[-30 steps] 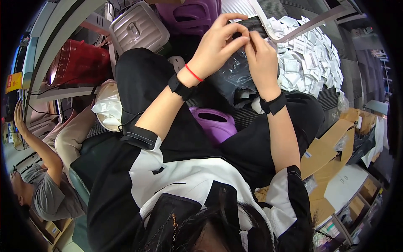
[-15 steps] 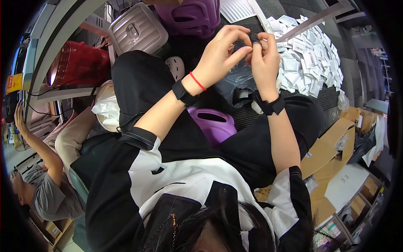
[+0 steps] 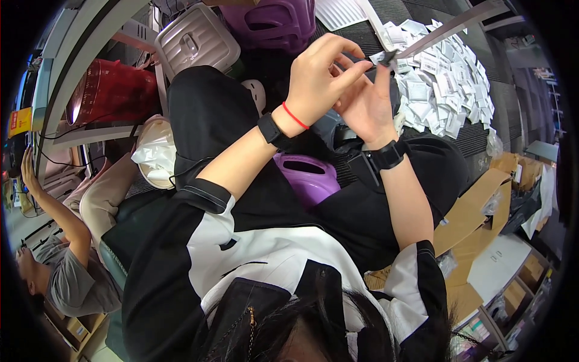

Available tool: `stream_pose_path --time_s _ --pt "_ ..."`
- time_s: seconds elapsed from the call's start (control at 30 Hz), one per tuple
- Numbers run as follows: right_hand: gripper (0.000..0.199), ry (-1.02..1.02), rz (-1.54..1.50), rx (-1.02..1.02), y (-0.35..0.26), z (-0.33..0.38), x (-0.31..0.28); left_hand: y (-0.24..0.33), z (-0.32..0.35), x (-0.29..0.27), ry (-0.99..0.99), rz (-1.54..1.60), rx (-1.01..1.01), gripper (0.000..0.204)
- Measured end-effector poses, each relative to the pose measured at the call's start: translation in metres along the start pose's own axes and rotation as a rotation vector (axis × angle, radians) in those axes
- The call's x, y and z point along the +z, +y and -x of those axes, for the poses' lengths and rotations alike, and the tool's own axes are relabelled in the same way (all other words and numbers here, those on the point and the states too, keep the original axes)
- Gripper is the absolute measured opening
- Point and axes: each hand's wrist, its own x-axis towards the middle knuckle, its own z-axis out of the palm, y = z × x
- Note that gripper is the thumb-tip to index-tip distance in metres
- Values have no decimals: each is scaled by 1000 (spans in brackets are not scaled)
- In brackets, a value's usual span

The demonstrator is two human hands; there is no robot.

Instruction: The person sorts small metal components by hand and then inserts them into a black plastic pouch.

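Observation:
In front of me, above my crossed legs, my left hand (image 3: 322, 75) is closed, its thumb and forefinger tips almost together; I cannot make out what, if anything, is between them. My right hand (image 3: 367, 111) is just to its right, palm toward me and thumb stretched up. Against the thumb tip sits a small dark crumpled piece (image 3: 388, 58), its kind unclear. The right hand's fingers are partly hidden behind the left hand. Beneath both hands lies a dark plastic bag (image 3: 329, 128). Beyond the thumb spreads a heap of small white printed packets (image 3: 431, 81) on the floor.
A purple plastic stool (image 3: 310, 181) stands between my legs; another purple item (image 3: 271, 24) is at the back. Left are a lidded grey bin (image 3: 196, 42), a red bucket (image 3: 114, 93) and a lined bin (image 3: 155, 154). Cardboard (image 3: 470, 223) lies right. Another person (image 3: 78, 271) is at far left.
My hands have drawn slightly apart, and the right one has turned its palm toward me. The dark piece has shifted right, from between the fingertips to the right thumb tip.

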Motion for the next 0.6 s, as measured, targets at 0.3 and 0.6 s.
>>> stream_pose_path --time_s 0.3,0.6 --pt "109 -160 7 -43 -8 1 2 14 -2 -4 51 -153 421 22" --pt "70 -155 -38 -3 -1 -5 -6 0 -4 -12 42 -198 376 20"
